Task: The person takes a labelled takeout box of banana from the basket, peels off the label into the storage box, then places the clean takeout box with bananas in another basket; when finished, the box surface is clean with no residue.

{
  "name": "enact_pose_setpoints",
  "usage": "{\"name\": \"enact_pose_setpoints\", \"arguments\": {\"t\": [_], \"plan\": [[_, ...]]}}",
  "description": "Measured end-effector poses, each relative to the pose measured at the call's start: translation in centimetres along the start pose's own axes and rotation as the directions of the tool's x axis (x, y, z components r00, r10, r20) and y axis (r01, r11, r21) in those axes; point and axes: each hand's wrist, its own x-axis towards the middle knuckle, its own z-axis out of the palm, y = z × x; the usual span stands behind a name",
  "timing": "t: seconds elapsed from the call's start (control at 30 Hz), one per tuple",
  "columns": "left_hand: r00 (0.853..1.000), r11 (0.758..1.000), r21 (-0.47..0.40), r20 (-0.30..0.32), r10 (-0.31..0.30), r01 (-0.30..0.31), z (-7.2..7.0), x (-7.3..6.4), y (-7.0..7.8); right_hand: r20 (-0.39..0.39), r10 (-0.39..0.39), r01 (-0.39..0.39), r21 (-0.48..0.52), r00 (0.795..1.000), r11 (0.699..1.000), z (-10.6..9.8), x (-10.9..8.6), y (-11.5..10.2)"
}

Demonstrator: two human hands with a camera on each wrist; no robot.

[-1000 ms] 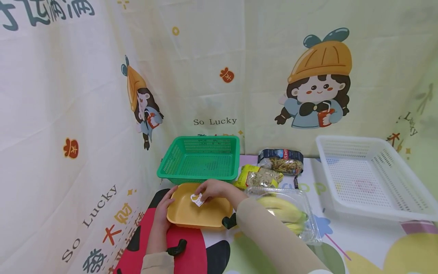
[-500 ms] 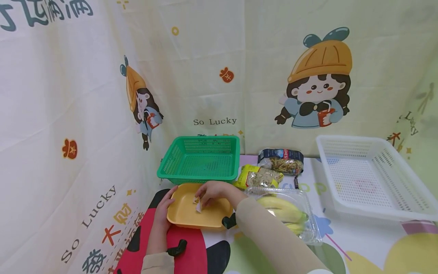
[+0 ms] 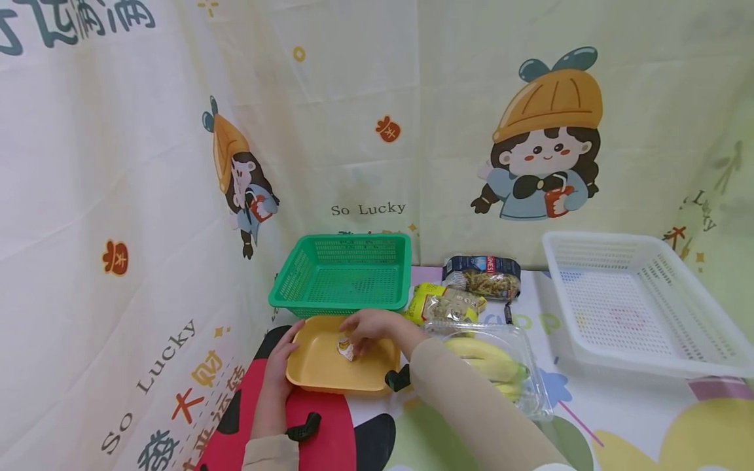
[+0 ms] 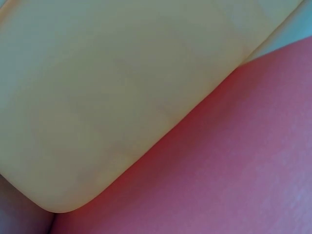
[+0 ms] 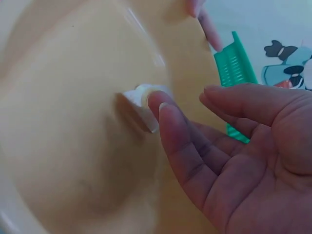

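A shallow yellow plastic basin (image 3: 321,366) stands at the front left, its outer wall (image 4: 122,112) filling much of the left wrist view. My left hand (image 3: 278,363) holds its left rim; in the right wrist view, those fingertips (image 5: 209,29) sit at the edge. My right hand (image 3: 377,327) reaches into the basin from the right. Between its thumb and finger it pinches a small white sticker (image 3: 345,348) with a yellow banana-like picture. Up close, the sticker (image 5: 141,95) is partly covered by the fingertips, and its lower edge hangs near the basin's surface.
Behind the basin is a green mesh basket (image 3: 341,281). To its right lie a yellow bag (image 3: 448,304) of grain-like food and a dark pasta bag (image 3: 483,278). Bananas in a clear box (image 3: 485,360) sit by my right forearm. A white basket (image 3: 642,314) stands far right.
The right hand has turned and shifted slightly inside the basin, and the sticker has moved a little to the right. The left hand stays on the rim.
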Motion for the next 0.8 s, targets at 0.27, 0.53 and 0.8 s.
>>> {"name": "enact_pose_setpoints", "arguments": {"t": [0.27, 0.53, 0.8], "plan": [[1.000, 1.000, -0.016, 0.010, 0.003, -0.002, 0.1, 0.0, 0.1, 0.063, -0.079, 0.084, -0.068, 0.995, 0.994, -1.6, -2.5, -1.3], [1.000, 1.000, 0.000, 0.013, 0.000, 0.000, 0.0, 0.2, 0.1, 0.000, -0.118, 0.117, -0.090, 0.993, 0.989, -4.6, -8.0, -1.9], [1.000, 1.000, -0.009, 0.007, -0.001, 0.001, 0.1, 0.1, 0.2, -0.074, -0.180, 0.166, -0.164, 0.981, 0.972, -7.8, -14.7, 0.7]]}}
